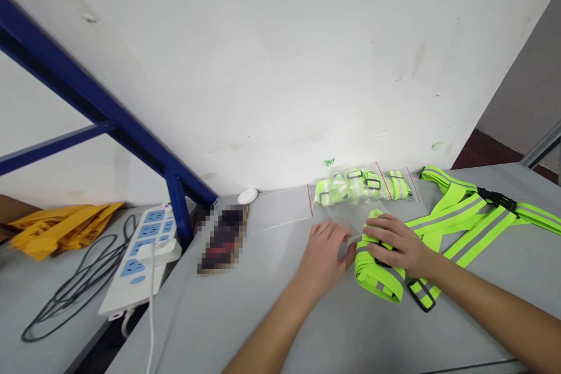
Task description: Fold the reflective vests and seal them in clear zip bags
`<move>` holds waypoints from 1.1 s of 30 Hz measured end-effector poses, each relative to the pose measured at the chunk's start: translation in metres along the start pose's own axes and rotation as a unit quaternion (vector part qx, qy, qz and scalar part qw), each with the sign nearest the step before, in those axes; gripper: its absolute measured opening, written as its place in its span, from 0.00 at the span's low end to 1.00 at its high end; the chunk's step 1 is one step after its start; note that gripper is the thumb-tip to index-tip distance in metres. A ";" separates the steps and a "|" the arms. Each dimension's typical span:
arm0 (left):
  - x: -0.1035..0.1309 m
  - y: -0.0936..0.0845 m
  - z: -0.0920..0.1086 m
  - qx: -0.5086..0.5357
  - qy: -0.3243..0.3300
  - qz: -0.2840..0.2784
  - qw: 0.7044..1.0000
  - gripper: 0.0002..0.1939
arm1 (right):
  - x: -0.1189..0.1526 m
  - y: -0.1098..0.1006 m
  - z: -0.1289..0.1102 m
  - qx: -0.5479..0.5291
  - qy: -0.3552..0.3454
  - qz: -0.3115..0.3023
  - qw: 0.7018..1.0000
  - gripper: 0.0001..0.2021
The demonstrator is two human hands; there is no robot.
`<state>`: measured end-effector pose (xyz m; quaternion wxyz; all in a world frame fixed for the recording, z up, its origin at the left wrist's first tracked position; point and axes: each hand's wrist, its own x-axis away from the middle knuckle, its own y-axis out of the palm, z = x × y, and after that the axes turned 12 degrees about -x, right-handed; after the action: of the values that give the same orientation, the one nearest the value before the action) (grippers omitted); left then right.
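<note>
My right hand wraps over a rolled neon-yellow reflective strap with grey stripes and black buckles, resting on the grey table. Just left of the roll, my left hand has its thumb and fingers bent together at the edge of a clear plastic bag; its fingertips are partly hidden. Beyond the hands lie packed reflective straps in clear bags with red seal lines. A loose reflective strap harness with a black clip spreads out to the right.
A white power strip with a plugged-in charger and cables is on the left, near yellow fabric. A blue metal frame slants down to the table. A white round object sits by the wall, near a pixelated item.
</note>
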<state>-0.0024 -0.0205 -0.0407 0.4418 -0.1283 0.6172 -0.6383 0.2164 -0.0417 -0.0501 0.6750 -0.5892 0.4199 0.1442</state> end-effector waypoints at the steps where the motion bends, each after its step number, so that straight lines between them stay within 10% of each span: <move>1: -0.001 0.000 0.001 -0.013 -0.022 -0.025 0.999 0.03 | 0.000 0.000 -0.001 0.001 -0.002 0.007 1.000 0.09; 6: 0.001 0.001 0.008 -0.062 -0.015 -0.089 0.994 0.04 | 0.000 0.003 -0.003 -0.016 -0.005 0.004 1.000 0.10; 15: 0.002 0.003 0.010 -0.035 -0.020 -0.067 0.997 0.04 | 0.003 0.004 0.003 -0.050 0.052 -0.034 0.997 0.15; 23: 0.000 0.000 0.010 -0.102 -0.084 0.003 0.991 0.08 | -0.004 -0.007 -0.015 0.030 -0.020 0.057 0.998 0.08; 33: 0.000 0.016 0.008 0.019 -0.164 -0.163 0.973 0.11 | 0.003 -0.004 -0.005 0.147 0.148 -0.080 0.975 0.31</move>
<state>0.0097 -0.0229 -0.0534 0.4295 -0.3219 0.4950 -0.6833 0.2189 -0.0481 -0.0494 0.6940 -0.5297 0.4836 -0.0622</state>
